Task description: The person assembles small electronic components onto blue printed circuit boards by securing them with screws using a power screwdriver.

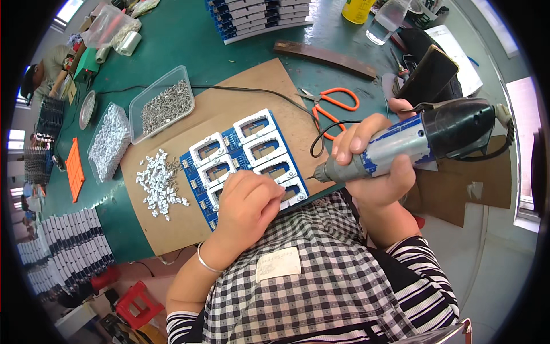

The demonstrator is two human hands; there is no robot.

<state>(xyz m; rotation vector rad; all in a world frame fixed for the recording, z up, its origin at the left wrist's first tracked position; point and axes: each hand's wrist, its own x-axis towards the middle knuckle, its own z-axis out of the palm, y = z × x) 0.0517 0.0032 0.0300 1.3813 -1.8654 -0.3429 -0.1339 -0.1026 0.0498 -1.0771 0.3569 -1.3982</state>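
My right hand is wrapped round an electric screwdriver, its bit pointing left just off the near right corner of a blue circuit board panel. White plastic frames sit on the panel in two columns. My left hand rests over the panel's near part, fingers curled together by a near frame; what they hold, if anything, is hidden. Left of the panel, small white pieces lie heaped beside loose screws. Behind them stand a clear box of screws and a clear container of white pieces.
Cardboard lies under the panel on the green table. Orange-handled cutters, a cable and a brown bar lie beyond. Stacked boards stand at the back, more at left. Another person is far left.
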